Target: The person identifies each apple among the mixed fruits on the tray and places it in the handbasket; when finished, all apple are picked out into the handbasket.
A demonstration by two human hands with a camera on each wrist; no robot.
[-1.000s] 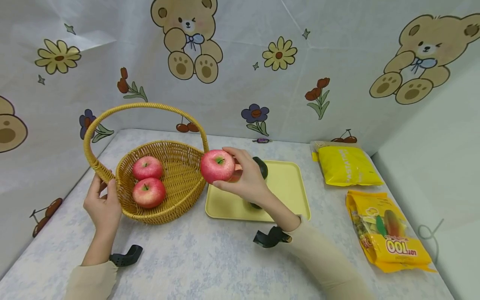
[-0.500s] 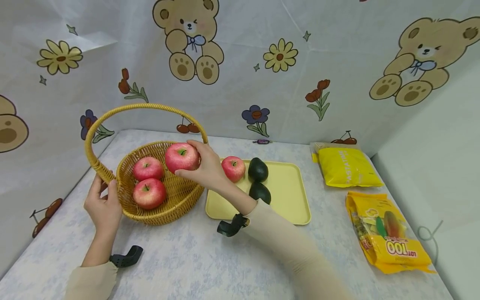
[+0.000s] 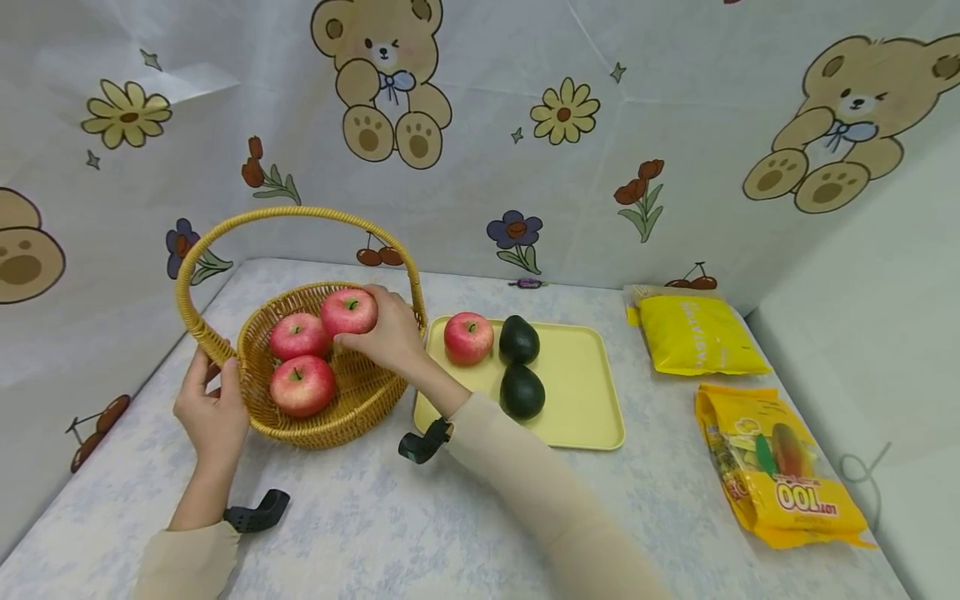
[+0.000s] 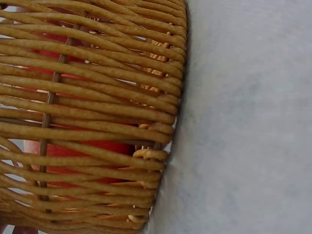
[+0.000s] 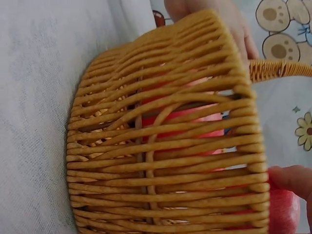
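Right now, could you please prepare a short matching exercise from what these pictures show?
1. Bare left hand
2. Bare right hand
3. Golden-brown woven wicker basket
4. Two dark green, oval fruits

A. On the pale yellow rectangular tray
B. Pinches a round red apple
C. Grips the basket near its handle's base
D. Contains two other red apples

Pairs: 1-C; 2-B; 3-D; 4-A
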